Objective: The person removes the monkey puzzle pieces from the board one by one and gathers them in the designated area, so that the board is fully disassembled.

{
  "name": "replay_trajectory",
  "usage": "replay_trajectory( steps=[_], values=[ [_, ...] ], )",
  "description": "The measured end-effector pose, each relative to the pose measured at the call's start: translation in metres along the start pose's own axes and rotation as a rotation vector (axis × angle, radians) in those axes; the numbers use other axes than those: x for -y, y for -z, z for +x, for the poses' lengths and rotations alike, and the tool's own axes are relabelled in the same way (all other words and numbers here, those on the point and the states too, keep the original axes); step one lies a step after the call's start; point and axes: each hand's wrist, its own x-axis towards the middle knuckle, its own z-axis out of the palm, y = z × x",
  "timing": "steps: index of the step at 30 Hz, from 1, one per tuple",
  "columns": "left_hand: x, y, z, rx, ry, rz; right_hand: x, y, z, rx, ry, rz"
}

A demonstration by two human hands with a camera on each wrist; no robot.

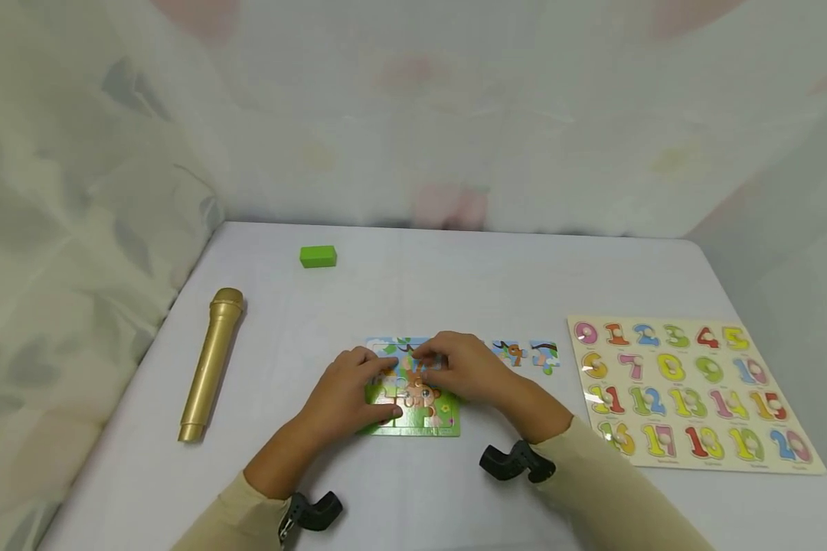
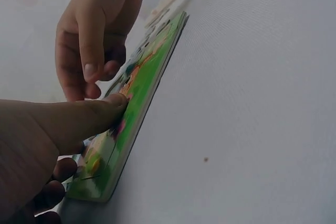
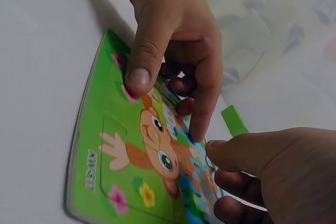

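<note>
A jigsaw puzzle (image 1: 420, 425) with a monkey on green and blue lies in a flat tray in front of me. My left hand (image 1: 341, 390) is over its left side, thumb pressing on the green part and index finger reaching to the blue upper part. My right hand (image 1: 469, 367) comes from the right, thumb and fingertips bent around a puzzle piece at the blue upper right, mostly hidden by the fingers. In the right wrist view, the left index fingertip is close to the right thumb (image 3: 226, 153). Two loose puzzle pieces (image 1: 510, 353) lie right of the tray.
A number board (image 1: 692, 451) with colourful knobbed numerals lies at the right. On the left is a gold microphone (image 1: 210, 367), and toward the back a green block (image 1: 318, 256). Patterned curtains (image 1: 413, 115) hang behind the white table (image 1: 269, 474).
</note>
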Motion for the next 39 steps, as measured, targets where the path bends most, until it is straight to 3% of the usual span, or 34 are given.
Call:
replay_trajectory(
  steps=[7,16,39],
  values=[
    [-0.0027,0.0019,0.0010,0.021,0.024,-0.009,0.0067,-0.0055,0.0077,0.045,-0.036,-0.060],
    [-0.0059,0.0027,0.0009,0.029,0.066,-0.016,0.0057,-0.0086,0.0101,0.067,-0.015,-0.173],
    [-0.0042,-0.0007,0.0001,0.015,0.073,-0.024,0.0058,-0.0075,0.0054,0.071,-0.012,-0.132]
  ],
)
